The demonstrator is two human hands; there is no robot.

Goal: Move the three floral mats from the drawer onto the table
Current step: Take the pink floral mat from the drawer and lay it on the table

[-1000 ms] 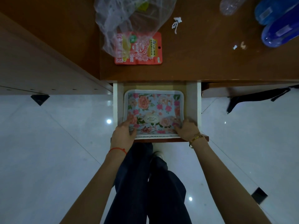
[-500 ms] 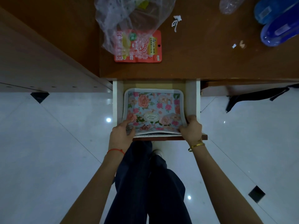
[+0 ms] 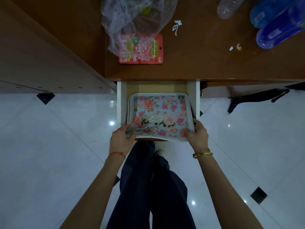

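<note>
Floral mats (image 3: 158,116) stacked in the open white drawer (image 3: 119,103).
Left hand (image 3: 121,138) and right hand (image 3: 197,133) each grip a near corner of the stack, below the brown table (image 3: 206,60).

Both arms reach straight forward, elbows low, wrists roughly level. The left hand (image 3: 121,139) has its fingers curled at the near left corner of the floral mats (image 3: 159,115), thumb on top, pinching the edge. The right hand (image 3: 197,133) does the same at the near right corner, thumb on top, fingers wrapped around the side. Legs are visible below, between the arms.
</note>
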